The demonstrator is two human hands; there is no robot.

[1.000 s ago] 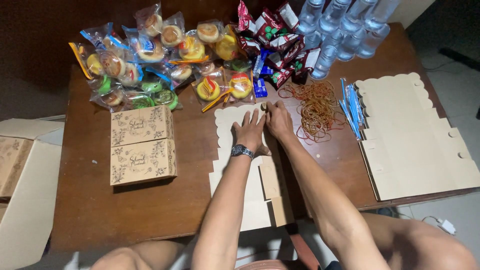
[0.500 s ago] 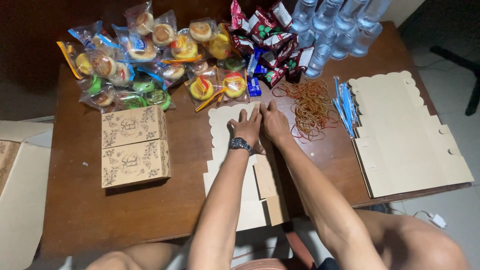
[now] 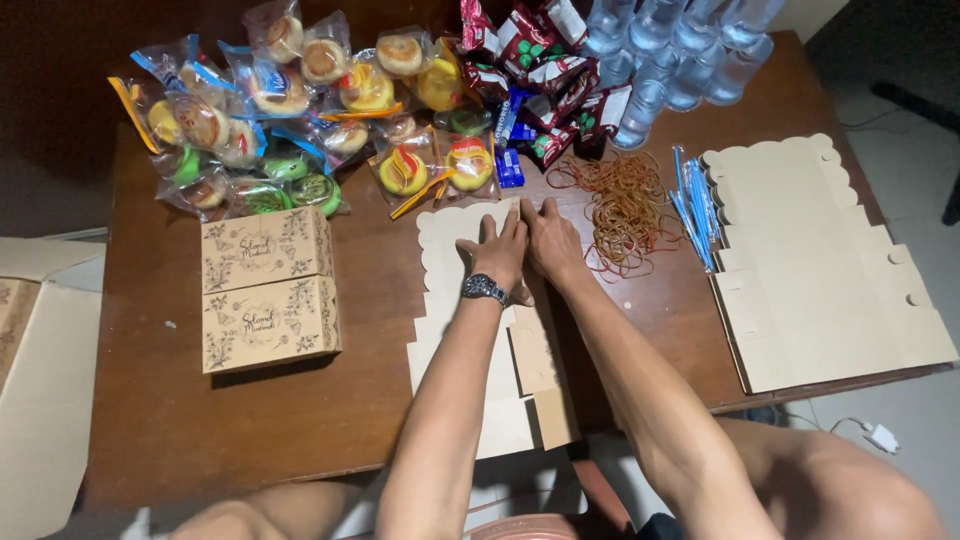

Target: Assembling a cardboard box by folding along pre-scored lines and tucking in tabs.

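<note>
A flat, unfolded tan cardboard box blank [image 3: 450,240] with scalloped edges lies on the brown wooden table [image 3: 250,420], hanging over the near edge. My left hand [image 3: 497,255], with a dark wristwatch, lies palm down on its upper part, fingers together and pointing away. My right hand [image 3: 552,240] presses flat beside it, touching the left hand. Neither hand grips anything.
Two folded printed boxes [image 3: 265,288] sit at left. Wrapped pastries [image 3: 290,110] and dark snack packs [image 3: 540,70] crowd the far side, with water cups [image 3: 670,50]. Rubber bands [image 3: 625,205], blue straws [image 3: 695,205] and a stack of box blanks [image 3: 820,270] lie at right. An open carton [image 3: 40,400] stands left.
Both hands have stayed pressed side by side on the box blank. The camera view has shifted slightly, so the table sits a little differently in frame.
</note>
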